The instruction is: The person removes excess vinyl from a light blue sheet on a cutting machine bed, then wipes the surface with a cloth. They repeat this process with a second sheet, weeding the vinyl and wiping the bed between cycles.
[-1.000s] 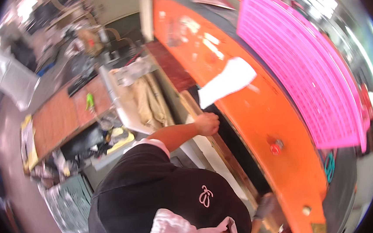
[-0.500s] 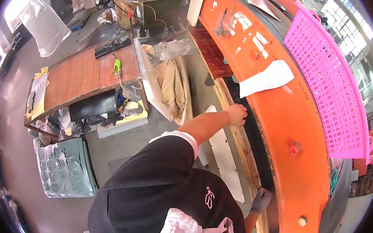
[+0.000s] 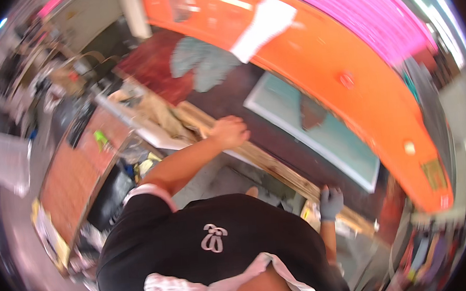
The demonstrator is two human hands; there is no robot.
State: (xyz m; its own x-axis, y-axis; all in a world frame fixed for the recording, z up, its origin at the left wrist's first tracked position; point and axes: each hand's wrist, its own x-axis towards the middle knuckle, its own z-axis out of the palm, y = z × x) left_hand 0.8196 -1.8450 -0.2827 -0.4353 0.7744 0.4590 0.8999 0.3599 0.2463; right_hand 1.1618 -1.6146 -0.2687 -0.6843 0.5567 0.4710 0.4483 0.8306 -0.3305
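Note:
My bare left hand lies over a long wooden rail at the near edge of a dark worktop, its fingers curled round the edge. Farther right along that rail is my right hand, in a grey glove, its fingers bent over the wood. Motion blur softens both hands. Beyond them a pale blue-green panel with a white border lies flat on the worktop, partly beneath an orange machine cover. A dark brownish patch shows on the panel. Grey gloves lie on the dark red left part.
A white cloth strip is draped on the orange cover, near a red button. Behind it stands a pink basket. To the left is a wooden table with a green air gun. Stacked coloured items are at lower right.
My view has swung round to the right, bringing the blue-green panel and grey gloves into sight. Both hands are still at the wooden rail.

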